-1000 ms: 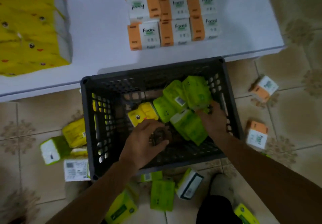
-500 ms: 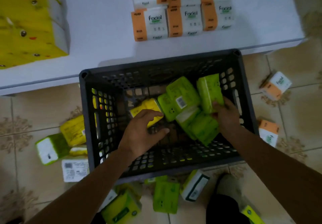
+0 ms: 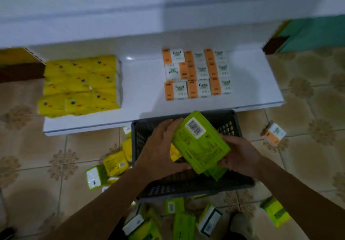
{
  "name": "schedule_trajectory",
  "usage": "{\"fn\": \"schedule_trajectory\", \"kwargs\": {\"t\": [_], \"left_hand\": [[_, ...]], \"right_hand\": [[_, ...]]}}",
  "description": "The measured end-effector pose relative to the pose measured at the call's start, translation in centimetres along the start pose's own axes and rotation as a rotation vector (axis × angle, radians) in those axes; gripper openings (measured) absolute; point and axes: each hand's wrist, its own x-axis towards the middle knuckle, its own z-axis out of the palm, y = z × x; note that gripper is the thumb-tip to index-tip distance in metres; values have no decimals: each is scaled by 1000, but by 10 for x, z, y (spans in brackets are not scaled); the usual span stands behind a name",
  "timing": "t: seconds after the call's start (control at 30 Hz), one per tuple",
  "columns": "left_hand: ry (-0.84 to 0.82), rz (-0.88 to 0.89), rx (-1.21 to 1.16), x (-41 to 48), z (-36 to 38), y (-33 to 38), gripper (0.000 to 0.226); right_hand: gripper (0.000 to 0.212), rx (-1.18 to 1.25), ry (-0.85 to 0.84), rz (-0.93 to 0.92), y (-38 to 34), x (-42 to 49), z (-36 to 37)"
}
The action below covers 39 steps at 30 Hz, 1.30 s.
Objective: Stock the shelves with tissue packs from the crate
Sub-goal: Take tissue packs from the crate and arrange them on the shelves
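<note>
**As the crate is sitting by the shelf, two hands are holding green tissue packs**

While the dark crate [image 3: 229, 120] is standing on the tiled floor [image 3: 46, 146] right against the front edge of the low white shelf [image 3: 145, 90], both hands are holding a small stack of green tissue packs [image 3: 200, 142] above it. The top pack is tilting, with its barcode label facing up. The left hand [image 3: 160, 150] is lying along the stack's left edge, its grip clamped there with the fingers reaching to the far corner and the thumb tucking in below. The right hand [image 3: 240, 157] is holding the near right corner, its grip clamped on with the thumb on top and the fingers wrapping underneath. A yellow pack [image 3: 174, 153] is showing inside the crate, just beneath the stack.

On the shelf, a block of yellow packs [image 3: 82, 85] is sitting at the left, and orange-and-white packs [image 3: 197, 73] are lying in rows at the right, well apart from the yellow ones. Loose packs [image 3: 113, 162] are lying scattered on the floor left of the crate, more green ones [image 3: 183, 224] are lying by its near side, and a single orange-and-white pack [image 3: 273, 133] is lying on the tiles to its right.
</note>
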Motion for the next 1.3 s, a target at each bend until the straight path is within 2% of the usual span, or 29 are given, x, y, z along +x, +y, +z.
{"fn": "schedule_trajectory", "kwargs": {"t": [0.13,0.2,0.3,0.37,0.5,0.57,0.63,0.7,0.73,0.8,0.9,0.97,1.07,1.13,1.2,1.3], "left_hand": [[52,-15,-148,-5,-60,39,98],[99,-24,-189,-7,-86,58,82],[210,20,-194,-5,-125,85,66],[266,31,-211,0,-151,103,70],[408,-51,-269,11,-200,134,79],[455,-59,-267,11,-226,140,82],[500,-38,-192,5,-248,140,76],[605,-2,-191,-3,-262,137,62],[666,13,-211,-7,-265,134,57],[742,15,-219,-12,-269,128,52],[750,16,-143,-14,-279,116,51],[752,29,-113,-14,-290,107,51],[771,32,-138,-12,-304,90,57],[780,6,-151,-10,-316,84,51],[761,-10,-194,-9,-331,81,46],[686,-3,-209,-7,-350,78,47]], "right_hand": [[86,-182,-30,-129,-30,-37,54],[92,-250,-20,-223,-46,-60,78],[89,-342,5,-434,-70,-98,114],[88,-447,4,-590,-86,-119,137],[69,-777,41,-921,-121,-139,184],[52,-984,96,-1181,-135,-143,207],[45,-1233,142,-1430,-144,-143,229],[38,-1322,169,-1552,-146,-142,247],[37,-1313,172,-1571,-145,-140,253],[51,-1245,146,-1505,-143,-135,263],[77,-1076,48,-1221,-141,-127,281],[78,-936,-33,-1078,-142,-116,296],[77,-865,-91,-1059,-141,-101,315],[86,-850,-127,-1052,-145,-98,325],[81,-778,-113,-1019,-157,-97,333],[52,-668,-54,-904,-186,-97,350]]}}
